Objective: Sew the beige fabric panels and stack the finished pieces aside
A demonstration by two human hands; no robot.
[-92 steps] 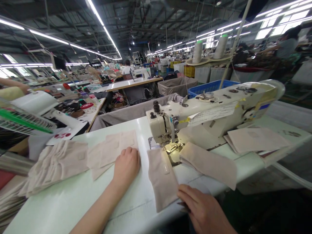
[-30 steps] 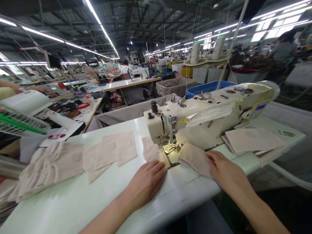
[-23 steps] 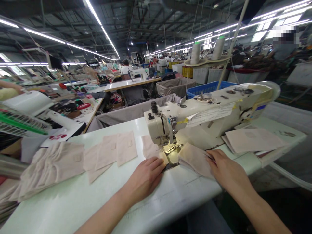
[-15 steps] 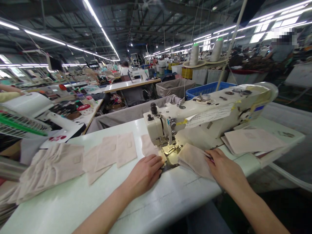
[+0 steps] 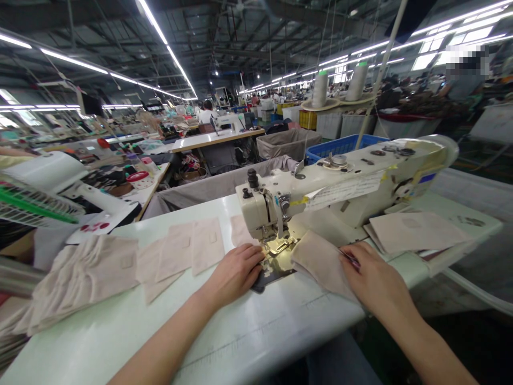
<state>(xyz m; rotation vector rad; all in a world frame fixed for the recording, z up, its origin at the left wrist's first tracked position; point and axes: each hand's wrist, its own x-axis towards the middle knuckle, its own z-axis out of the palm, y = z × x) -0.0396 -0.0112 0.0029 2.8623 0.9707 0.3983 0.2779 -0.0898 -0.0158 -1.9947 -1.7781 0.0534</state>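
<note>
One cloth pile [image 5: 320,262] slants lengthwise to the right hand [image 5: 372,274], clasping a small tool [image 5: 353,260]; left hand [image 5: 236,268] lies flat on another piece [image 5: 240,231].

Counter [image 5: 136,337] pale mint green, dark ruler ticks [image 5: 236,344] along near edge. Ruffled fabric stack [image 5: 96,267] by left edge plain pinkish beige; flat panels [image 5: 208,251] toward far edge same shade, two showing tone-on-tone rectangles. Folded fabric [image 5: 318,262] near front edge, fabric pile [image 5: 425,232] at right end: beige too. Sewing machine [image 5: 344,214] cream, display [image 5: 428,177] blue. Off left edge, fan [image 5: 46,172] white, strip [image 5: 38,204] green. Crate [image 5: 318,154] beyond far edge blue.
</note>
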